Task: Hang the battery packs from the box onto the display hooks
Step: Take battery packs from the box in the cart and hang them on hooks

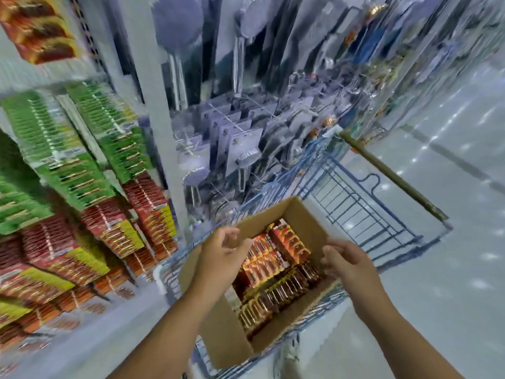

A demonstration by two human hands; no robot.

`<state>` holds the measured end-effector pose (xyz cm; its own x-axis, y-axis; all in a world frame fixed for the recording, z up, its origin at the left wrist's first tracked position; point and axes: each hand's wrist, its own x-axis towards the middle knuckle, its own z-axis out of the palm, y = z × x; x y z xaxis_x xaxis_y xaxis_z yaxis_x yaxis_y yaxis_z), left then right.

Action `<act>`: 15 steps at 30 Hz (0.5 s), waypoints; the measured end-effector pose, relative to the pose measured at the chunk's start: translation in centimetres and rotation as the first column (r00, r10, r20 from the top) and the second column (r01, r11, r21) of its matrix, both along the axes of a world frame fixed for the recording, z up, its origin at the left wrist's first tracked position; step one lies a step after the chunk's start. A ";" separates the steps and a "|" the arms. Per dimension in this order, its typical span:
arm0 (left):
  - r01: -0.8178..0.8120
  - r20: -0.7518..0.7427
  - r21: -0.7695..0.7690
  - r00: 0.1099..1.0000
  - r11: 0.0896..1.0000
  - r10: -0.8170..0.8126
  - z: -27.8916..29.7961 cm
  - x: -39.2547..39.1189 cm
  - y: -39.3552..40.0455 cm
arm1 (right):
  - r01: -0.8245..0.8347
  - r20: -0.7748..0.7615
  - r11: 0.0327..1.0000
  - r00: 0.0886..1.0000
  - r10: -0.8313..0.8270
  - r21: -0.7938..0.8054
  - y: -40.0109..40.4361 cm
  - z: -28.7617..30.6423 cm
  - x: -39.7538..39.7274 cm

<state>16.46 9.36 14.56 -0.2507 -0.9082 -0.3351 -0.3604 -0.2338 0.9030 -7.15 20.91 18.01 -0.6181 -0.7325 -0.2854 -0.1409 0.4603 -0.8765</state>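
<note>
Head view: an open cardboard box of battery packs sits in a blue wire shopping cart on a pale glossy shop floor. Above the box, the left hand and right hand hover with loosely curled fingers, holding nothing. Left of the box, display hooks carry green and red packs.

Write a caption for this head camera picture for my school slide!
Both empty hands, left and right, hover over a cardboard box of battery packs in a blue cart.
</note>
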 end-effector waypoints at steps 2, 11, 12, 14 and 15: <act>-0.043 0.047 -0.002 0.998 0.999 0.043 -1.1 -2.1 -0.2 | -0.059 0.004 0.998 0.998 0.059 0.033 -2.2 -1.8 -2.9; -0.190 0.360 -0.032 0.914 0.981 0.189 -6.7 -10.4 0.9 | -0.266 0.048 0.919 0.963 0.263 0.289 -9.1 -8.7 -12.4; -0.176 0.381 -0.014 0.909 0.984 0.168 -7.5 -11.0 0.9 | -0.282 0.055 0.904 0.958 0.280 0.321 -9.8 -9.6 -12.7; -0.155 0.408 0.045 0.905 0.987 0.124 -9.2 -12.1 1.1 | -0.299 0.059 0.881 0.953 0.298 0.367 -10.7 -11.7 -13.0; -0.145 0.419 0.071 0.902 0.987 0.102 -10.2 -12.6 1.2 | -0.303 0.041 0.873 0.949 0.312 0.382 -11.1 -12.6 -13.0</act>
